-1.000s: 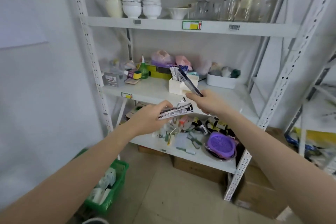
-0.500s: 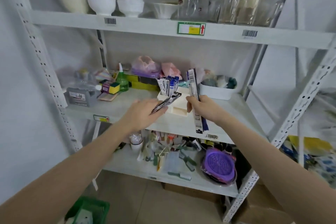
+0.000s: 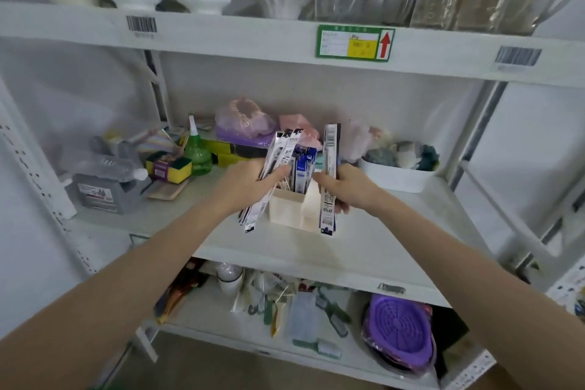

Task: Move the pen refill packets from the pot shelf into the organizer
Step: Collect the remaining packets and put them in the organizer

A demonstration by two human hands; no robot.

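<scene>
Packets (image 3: 329, 177) perhaps hiding organizer (image 3: 292, 209) front

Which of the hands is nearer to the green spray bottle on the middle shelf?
Left. The left hand is just right of the green spray bottle; the right hand is farther right, beyond the organizer.

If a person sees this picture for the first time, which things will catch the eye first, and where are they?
In the centre, on the middle shelf, the left hand and the right hand each hold pen refill packets upright on either side of a cream organizer, which already holds blue packets. Above, a green and yellow label with a red arrow marks the top shelf edge. At lower right lies a purple round strainer.
</scene>
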